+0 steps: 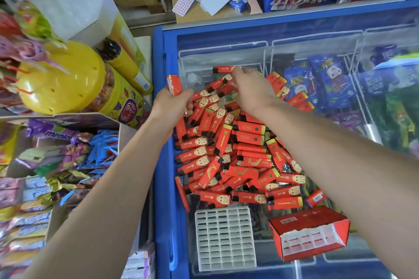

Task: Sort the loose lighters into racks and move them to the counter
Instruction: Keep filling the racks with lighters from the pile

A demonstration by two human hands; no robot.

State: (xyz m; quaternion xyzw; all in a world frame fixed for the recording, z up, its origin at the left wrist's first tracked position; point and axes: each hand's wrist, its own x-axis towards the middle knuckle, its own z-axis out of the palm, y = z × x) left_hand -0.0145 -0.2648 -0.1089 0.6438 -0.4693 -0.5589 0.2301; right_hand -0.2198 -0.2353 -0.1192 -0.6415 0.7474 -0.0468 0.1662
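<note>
Two bare arms of yours reach forward over the blue-framed freezer (158, 165), whose glass lid carries the whole job. Far to your left stands a yellow tub (61, 79) among shelves of sweets, well apart from the work. Your left hand (172, 103) is raised at the freezer's left edge, wrist bent back, fingers curled round a small bunch of red lighters (174, 85) that stick up above the knuckles; more seem to poke out beneath the palm, though you cannot count them. Just right of and below that hand lies the heap of loose lighters (233, 158), red with gold print and black caps, spread across the glass and piled over one another at all angles. Your right hand (250, 86) stretches further out over the far end of the heap, palm down, fingertips pinching one lighter (223, 69) held level above the pile. Near you, at the heap's near edge, a white gridded rack (224, 236) lies flat on the glass with its cells bare. Right of it, close beside, a red carton (309, 231) lies tilted, its open side showing another white rack inside. Under the glass on the right, blue ice-cream packets (328, 81) sit in wire baskets.
</note>
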